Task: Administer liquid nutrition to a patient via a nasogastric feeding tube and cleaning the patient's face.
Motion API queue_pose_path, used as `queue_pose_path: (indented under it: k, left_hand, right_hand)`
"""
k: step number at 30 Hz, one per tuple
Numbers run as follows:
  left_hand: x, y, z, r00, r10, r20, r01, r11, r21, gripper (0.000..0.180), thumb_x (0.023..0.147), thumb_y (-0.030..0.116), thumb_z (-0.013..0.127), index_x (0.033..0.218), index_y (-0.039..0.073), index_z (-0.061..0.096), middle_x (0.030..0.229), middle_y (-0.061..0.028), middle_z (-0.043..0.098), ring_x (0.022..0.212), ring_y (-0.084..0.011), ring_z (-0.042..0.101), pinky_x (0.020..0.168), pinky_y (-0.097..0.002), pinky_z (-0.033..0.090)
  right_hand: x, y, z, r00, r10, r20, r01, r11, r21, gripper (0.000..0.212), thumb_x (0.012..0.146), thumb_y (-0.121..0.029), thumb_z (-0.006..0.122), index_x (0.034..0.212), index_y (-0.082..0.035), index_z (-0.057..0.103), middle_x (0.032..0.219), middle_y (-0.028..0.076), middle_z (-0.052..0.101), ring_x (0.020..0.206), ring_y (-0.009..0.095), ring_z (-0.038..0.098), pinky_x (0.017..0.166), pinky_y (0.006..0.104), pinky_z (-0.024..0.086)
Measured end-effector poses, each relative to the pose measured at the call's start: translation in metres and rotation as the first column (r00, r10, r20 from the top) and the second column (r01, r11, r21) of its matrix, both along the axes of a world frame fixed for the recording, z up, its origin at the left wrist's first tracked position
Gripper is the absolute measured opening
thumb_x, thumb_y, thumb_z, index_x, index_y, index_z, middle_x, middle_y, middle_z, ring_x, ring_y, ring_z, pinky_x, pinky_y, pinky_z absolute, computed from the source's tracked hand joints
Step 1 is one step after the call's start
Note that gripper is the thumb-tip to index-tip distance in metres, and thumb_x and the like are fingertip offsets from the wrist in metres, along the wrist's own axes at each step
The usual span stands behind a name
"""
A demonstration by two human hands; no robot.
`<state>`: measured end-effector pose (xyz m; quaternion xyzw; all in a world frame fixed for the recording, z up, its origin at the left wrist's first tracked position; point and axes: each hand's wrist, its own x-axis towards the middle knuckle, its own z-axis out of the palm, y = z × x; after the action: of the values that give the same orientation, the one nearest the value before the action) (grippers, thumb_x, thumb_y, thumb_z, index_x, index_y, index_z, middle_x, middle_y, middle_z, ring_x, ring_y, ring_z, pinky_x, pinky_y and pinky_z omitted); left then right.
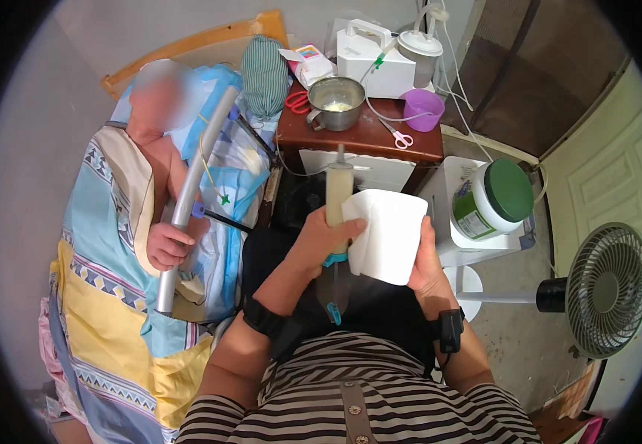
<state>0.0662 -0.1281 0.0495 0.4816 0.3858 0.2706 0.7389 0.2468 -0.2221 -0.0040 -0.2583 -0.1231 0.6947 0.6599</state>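
Observation:
My left hand [315, 240] is closed around a large syringe [339, 194], held upright with its nozzle up and a cream-coloured liquid in the barrel. Its pulled-out plunger ends in a blue-green piece [333, 312] below the hand. A thick white piece that looks like tissue paper [386, 235] sits between both hands, and my left thumb presses on its edge. My right hand [426, 268] grips its right side, with the fingers partly hidden behind it. Beyond the syringe, a metal cup [326, 124] with some pale residue stands on the brown cabinet [369, 140].
To the left, a person lies in bed, one hand [169, 246] on the metal bed rail [196, 192]; a thin tube [206, 166] with a green clip hangs there. Scissors [401, 138], a purple cup [423, 108] and a white machine [375, 63] stand behind. A green-lidded tub [493, 200] and fan [608, 285] are right.

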Motion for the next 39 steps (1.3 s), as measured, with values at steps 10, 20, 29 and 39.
queue_pose_path:
  k: [10,20,29,39]
  left_hand:
    - [-0.015,0.006,0.007,0.829,-0.166,0.534,0.235,0.970,-0.063,0.068,0.078,0.023,0.065,0.138,-0.002,0.044,0.129,-0.0106,0.056,0.111,-0.0181,0.058,0.096,-0.0303,0.045]
    - [-0.009,0.003,0.012,0.600,-0.009,0.800,0.325,0.916,-0.234,0.075,0.077,0.035,0.063,0.137,-0.005,0.042,0.137,-0.0183,0.050,0.129,-0.0279,0.046,0.106,-0.0388,0.039]
    - [-0.006,0.002,-0.004,0.577,0.069,0.814,0.221,0.946,-0.237,0.030,0.084,0.036,0.057,0.100,0.011,0.053,0.080,-0.0018,0.052,0.110,-0.0274,0.054,0.106,-0.0478,0.036]
    - [-0.014,-0.013,-0.004,0.564,-0.141,0.814,0.386,0.916,-0.109,0.023,0.083,0.029,0.060,0.090,0.011,0.048,0.067,-0.0037,0.044,0.065,-0.0184,0.049,0.087,-0.0406,0.043]
  right_hand:
    - [0.003,0.015,-0.003,0.898,0.223,0.379,-0.166,0.970,-0.178,0.078,0.090,-0.061,0.052,0.139,-0.001,0.041,0.133,0.014,0.052,0.120,0.022,0.052,0.101,0.0347,0.041]
    - [-0.001,0.004,-0.014,0.971,0.235,-0.037,-0.238,0.960,-0.147,0.073,0.094,-0.063,0.038,0.140,-0.006,0.042,0.138,0.012,0.050,0.123,0.025,0.052,0.103,0.0405,0.042]
    - [-0.014,0.021,0.001,0.981,0.193,0.006,-0.193,0.979,0.069,0.069,0.091,-0.058,0.051,0.135,-0.005,0.044,0.130,0.013,0.054,0.115,0.026,0.057,0.098,0.0397,0.047]
    - [0.039,0.062,-0.025,0.976,-0.113,0.185,0.144,0.976,-0.162,0.049,0.092,-0.045,0.060,0.114,-0.002,0.058,0.093,0.009,0.066,0.076,0.020,0.066,0.067,0.0344,0.056]
